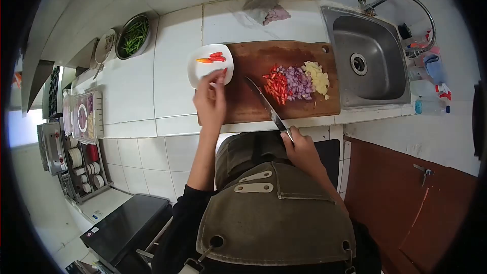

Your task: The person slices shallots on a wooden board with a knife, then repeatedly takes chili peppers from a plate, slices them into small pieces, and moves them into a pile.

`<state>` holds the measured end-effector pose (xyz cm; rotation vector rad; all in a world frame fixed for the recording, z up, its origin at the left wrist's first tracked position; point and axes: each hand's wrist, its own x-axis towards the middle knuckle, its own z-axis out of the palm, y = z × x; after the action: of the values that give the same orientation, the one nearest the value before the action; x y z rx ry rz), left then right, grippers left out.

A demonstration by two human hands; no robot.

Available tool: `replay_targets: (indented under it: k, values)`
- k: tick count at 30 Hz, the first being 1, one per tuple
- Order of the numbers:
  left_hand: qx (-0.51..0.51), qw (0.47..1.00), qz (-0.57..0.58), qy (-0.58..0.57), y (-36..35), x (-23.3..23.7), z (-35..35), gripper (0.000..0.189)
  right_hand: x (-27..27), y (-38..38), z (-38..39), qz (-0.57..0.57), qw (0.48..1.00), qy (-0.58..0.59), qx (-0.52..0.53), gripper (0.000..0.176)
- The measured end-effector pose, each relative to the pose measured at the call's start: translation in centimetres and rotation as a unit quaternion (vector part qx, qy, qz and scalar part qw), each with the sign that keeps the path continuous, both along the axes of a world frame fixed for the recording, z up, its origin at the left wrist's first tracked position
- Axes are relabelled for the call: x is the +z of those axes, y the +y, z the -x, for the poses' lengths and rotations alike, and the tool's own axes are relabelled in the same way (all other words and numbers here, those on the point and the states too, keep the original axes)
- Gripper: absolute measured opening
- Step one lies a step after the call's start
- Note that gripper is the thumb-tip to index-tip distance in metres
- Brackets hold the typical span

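My left hand (210, 99) is over the near edge of a white plate (194, 71), its fingertips pinched on a small red chili piece (225, 71). Red and orange chilies (216, 56) lie on the plate. With my right hand (299, 147) I grip the handle of a knife (269, 106), whose blade points up and left over the wooden cutting board (248, 106). On the board, from left to right, are sliced red chilies (275, 86), chopped purple shallots (298, 83) and pale yellow slices (317, 78).
A steel sink (375, 35) with a faucet (431, 20) is at the right, with bottles (428, 106) beyond it. A bowl of green chilies (134, 35) stands at the back left, near a plastic container (85, 116). A plastic bag (261, 7) lies behind the board.
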<state>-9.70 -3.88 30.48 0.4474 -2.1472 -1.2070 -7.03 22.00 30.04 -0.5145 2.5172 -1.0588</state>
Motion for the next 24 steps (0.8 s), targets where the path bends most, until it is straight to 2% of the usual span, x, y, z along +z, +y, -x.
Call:
replay_targets:
  k: [5, 7, 10, 15, 17, 20, 24]
  values:
    - [0.057, 0.998, 0.013, 0.019, -3.7, 0.0, -0.2, 0.015, 0.4, 0.0, 1.0, -0.022, 0.999, -0.029, -0.036, 0.025]
    - [0.064, 0.997, 0.04, 0.006, -4.9, -0.2, -0.4, 0.016, 1.4, 0.2, 1.6, -0.002, 0.992, -0.072, -0.103, 0.026]
    - [0.072, 0.996, 0.057, -0.015, -6.1, -0.4, -0.3, 0.015, 1.3, 1.0, 2.0, 0.009, 0.996, -0.006, -0.088, 0.027]
    - [0.057, 0.994, 0.086, -0.035, -6.7, -0.2, 0.2, 0.013, 2.0, 0.8, 1.8, 0.023, 0.994, -0.033, -0.1, 0.027]
    - [0.041, 0.994, 0.096, -0.037, -6.5, -0.1, 0.2, 0.015, 2.1, 0.7, 1.5, -0.029, 0.994, -0.057, -0.084, 0.025]
    - [0.04, 0.991, 0.123, -0.028, -7.1, -1.1, 0.4, 0.014, 0.9, 0.5, 0.8, -0.032, 0.998, -0.019, -0.06, 0.024]
    - [0.044, 0.984, 0.168, -0.045, -8.1, -1.3, 0.7, 0.015, 0.8, 0.2, 1.0, 0.006, 0.998, -0.023, -0.053, 0.025]
